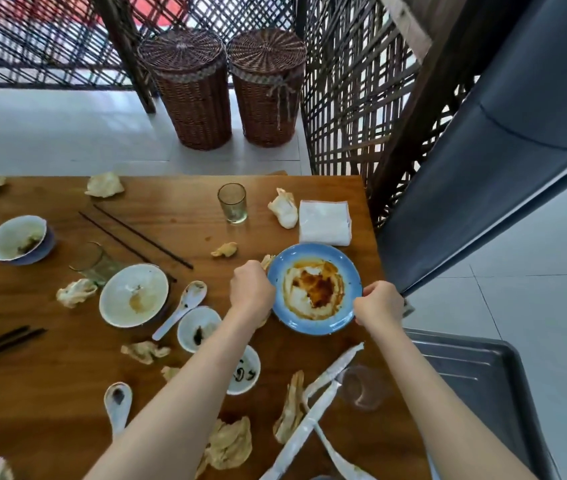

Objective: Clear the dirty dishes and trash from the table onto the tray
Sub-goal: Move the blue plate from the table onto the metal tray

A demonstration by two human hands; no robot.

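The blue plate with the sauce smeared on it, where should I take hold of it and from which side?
Take the blue plate by its bare rim, one grip on each opposite side, as the left hand and right hand do now. The sauce pools in the middle, so the edges are the clean part. It lies flat and shallow; keep it level while moving it right toward the tray.

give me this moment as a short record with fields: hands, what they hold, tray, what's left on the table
left hand: left hand grips the left rim of the blue plate
right hand: right hand grips its right rim
plate: smeared with orange-brown sauce
tray: grey tray beside the table's right edge, nothing visible on it
left on table: white bowl, spoon, chopsticks, glass, napkin stack, crumpled tissues
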